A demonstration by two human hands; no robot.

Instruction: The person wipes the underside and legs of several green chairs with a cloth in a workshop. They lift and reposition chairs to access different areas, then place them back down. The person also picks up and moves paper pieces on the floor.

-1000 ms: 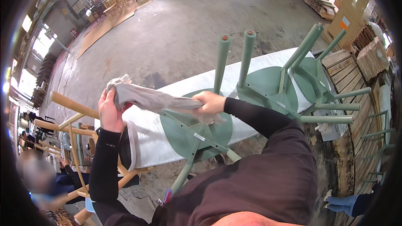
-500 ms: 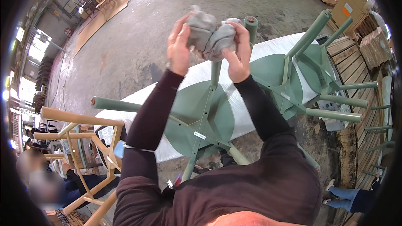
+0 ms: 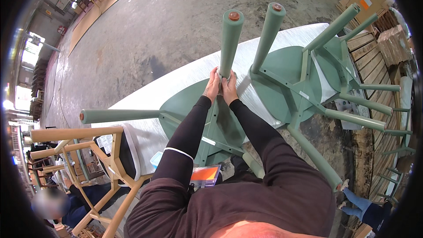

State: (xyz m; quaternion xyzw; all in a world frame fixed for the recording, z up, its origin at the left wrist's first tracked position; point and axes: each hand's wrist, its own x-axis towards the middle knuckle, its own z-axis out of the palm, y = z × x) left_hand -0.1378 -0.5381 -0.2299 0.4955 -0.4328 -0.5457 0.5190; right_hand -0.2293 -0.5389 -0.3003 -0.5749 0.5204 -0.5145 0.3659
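Green upturned chair (image 3: pixel 211 123), grey cloth (image 3: pixel 221 78) round its leg (image 3: pixel 230 44), left hand (image 3: pixel 213 87), right hand (image 3: pixel 229 89), both grips clamped on cloth

Both hands (image 3: pixel 221 87) and grey cloth (image 3: pixel 221 77), lately raised, now down around the upright green leg (image 3: pixel 230 44).

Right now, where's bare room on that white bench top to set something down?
Free: the white padded bench top left of the near green upturned stool, above its sideways leg. A narrower strip lies between that stool and the second green upturned stool. Crowded: both hands, left hand and right hand, clasp a grey rag around the upright leg.
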